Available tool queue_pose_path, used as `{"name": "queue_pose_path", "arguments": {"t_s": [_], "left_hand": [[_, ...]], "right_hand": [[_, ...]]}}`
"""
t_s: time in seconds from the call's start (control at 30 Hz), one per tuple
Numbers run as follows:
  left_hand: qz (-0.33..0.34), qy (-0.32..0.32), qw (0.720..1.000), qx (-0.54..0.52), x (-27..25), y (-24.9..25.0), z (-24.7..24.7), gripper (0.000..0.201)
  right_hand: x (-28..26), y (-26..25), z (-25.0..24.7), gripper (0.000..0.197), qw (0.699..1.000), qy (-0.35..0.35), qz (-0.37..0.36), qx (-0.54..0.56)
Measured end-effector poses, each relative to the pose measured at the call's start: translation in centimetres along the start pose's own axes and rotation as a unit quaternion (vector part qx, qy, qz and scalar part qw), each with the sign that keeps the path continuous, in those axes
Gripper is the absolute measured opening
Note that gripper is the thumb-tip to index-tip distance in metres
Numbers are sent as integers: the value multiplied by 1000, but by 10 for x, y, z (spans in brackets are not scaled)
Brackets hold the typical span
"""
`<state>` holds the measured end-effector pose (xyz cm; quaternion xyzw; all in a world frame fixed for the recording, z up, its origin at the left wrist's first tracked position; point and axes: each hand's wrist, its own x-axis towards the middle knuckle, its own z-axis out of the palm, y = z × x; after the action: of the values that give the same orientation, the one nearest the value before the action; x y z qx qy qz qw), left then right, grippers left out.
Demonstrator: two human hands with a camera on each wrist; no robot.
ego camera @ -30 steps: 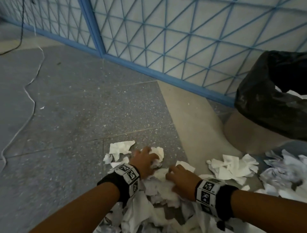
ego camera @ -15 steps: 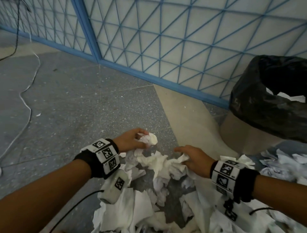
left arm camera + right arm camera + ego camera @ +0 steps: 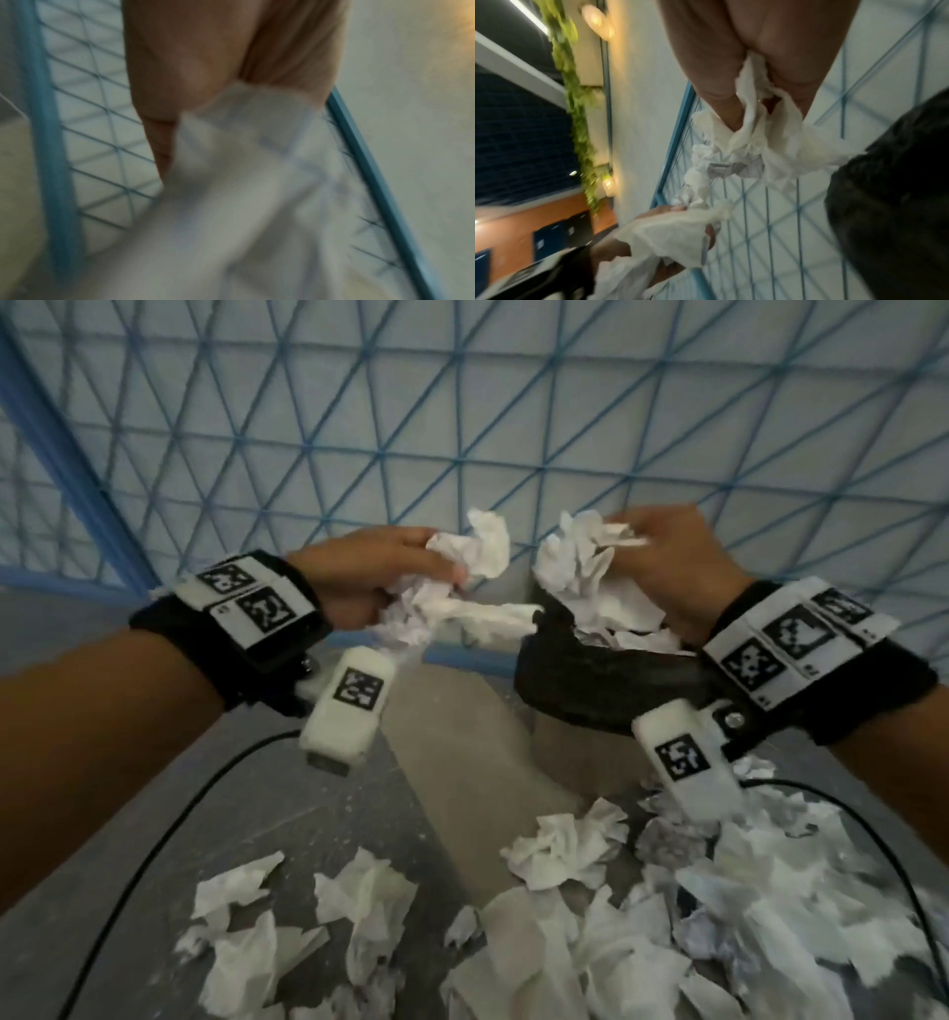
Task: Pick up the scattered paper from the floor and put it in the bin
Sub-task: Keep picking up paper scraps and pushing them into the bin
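Observation:
Both hands are raised in front of the blue lattice wall, each holding crumpled white paper. My left hand [image 3: 390, 572] grips a bunch of paper [image 3: 462, 588] just left of the bin. My right hand [image 3: 672, 557] grips another bunch [image 3: 590, 577] above the mouth of the bin [image 3: 590, 680], which is lined with a black bag and has white paper inside. In the left wrist view the fingers [image 3: 231, 60] close on blurred paper [image 3: 244, 182]. The right wrist view has my right hand's fingers [image 3: 706, 60] pinching torn tissue [image 3: 757, 130] beside the black bag [image 3: 898, 192].
Several crumpled papers [image 3: 565, 850] lie on the grey floor [image 3: 154, 814] below and to the right of the bin. Black cables [image 3: 169, 824] hang from the wrist cameras. The blue-framed lattice wall [image 3: 462, 403] stands close behind the bin.
Both hands have lifted their bunches of paper off the floor pile and carried them up and right to the bin; the head view has swung toward the wall.

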<state>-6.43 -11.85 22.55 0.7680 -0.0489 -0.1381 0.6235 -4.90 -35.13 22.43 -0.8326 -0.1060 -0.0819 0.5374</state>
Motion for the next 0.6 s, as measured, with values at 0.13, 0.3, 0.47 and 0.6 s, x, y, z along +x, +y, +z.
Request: {"name": "queue_pose_path", "arguments": {"t_s": [0.13, 0.3, 0.47, 0.6], "left_hand": [[88, 60, 989, -106, 50, 42, 66, 19], [133, 249, 959, 14, 111, 24, 140, 35], [82, 36, 982, 164, 126, -2, 170, 51], [100, -51, 968, 223, 117, 5, 145, 52]], "right_hand": [[28, 21, -45, 8, 987, 146, 48, -37], [37, 52, -57, 40, 969, 174, 95, -145], [38, 66, -50, 43, 974, 135, 183, 11], [38, 65, -46, 31, 984, 113, 134, -46]]}}
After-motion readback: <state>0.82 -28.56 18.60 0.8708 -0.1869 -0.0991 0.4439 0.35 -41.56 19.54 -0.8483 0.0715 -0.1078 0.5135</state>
